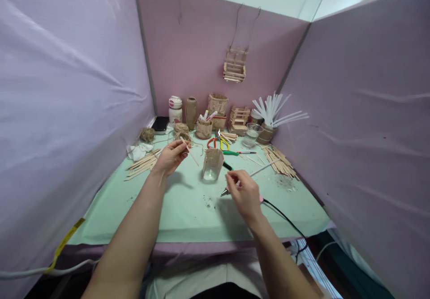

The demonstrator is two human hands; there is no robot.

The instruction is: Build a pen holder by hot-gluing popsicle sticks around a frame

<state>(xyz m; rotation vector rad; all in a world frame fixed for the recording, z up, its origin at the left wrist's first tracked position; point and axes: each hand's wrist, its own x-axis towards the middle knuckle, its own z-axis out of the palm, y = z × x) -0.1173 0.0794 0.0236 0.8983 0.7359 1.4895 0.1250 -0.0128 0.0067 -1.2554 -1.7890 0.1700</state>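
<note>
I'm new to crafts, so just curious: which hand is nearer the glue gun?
Right. The right hand is at the glue gun, partly hiding it; the left hand is off to its left, pinching a wooden stick.

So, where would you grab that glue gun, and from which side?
Take the glue gun by its pink handle, probably from the person's right: the black cord leaves at that end, while the metal nozzle points left and may be hot. The white glue stick juts out behind, so stay clear of it. The right hand hides most of the body.
</note>
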